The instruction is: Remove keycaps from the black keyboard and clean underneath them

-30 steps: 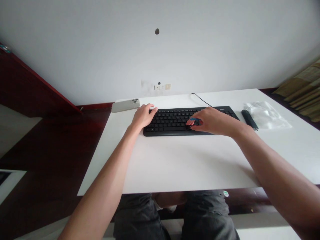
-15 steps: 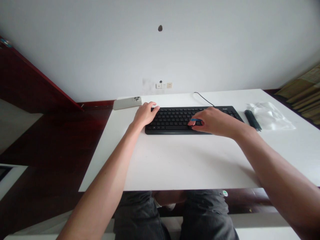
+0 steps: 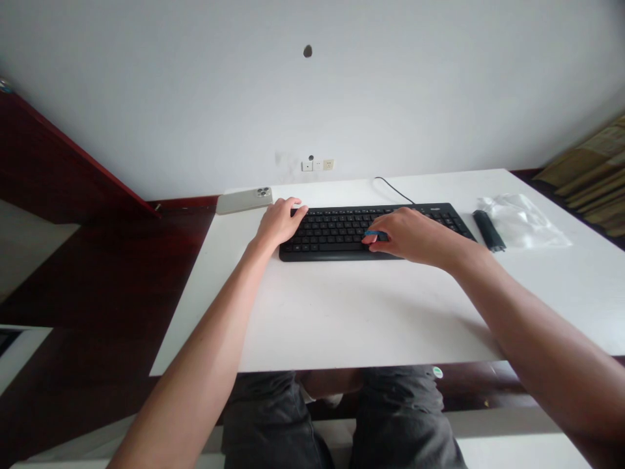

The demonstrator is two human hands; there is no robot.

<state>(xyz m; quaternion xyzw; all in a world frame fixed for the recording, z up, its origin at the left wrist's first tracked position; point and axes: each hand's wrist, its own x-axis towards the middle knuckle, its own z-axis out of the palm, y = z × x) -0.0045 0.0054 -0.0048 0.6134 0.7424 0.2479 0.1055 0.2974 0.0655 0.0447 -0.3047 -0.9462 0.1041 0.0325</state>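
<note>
A black full-size keyboard lies flat on the white table, its cable running off the far edge. My left hand is closed around the keyboard's left end, thumb over the top corner; its lower fingers are hidden. Over the keys right of the middle, my right hand pinches a thin blue object. Only a short strip of that object shows between the fingers, and its working end is too small to make out. The right palm hides part of the keys beneath it.
A pale phone lies face down at the table's far left corner. To the right of the keyboard are a dark, short bar-like item and a crumpled clear plastic bag. Behind the white table stands a wall with sockets.
The whole view has shifted slightly with the head. Both hands keep nearly the same places on the keyboard, and the right fingers have moved only slightly.
</note>
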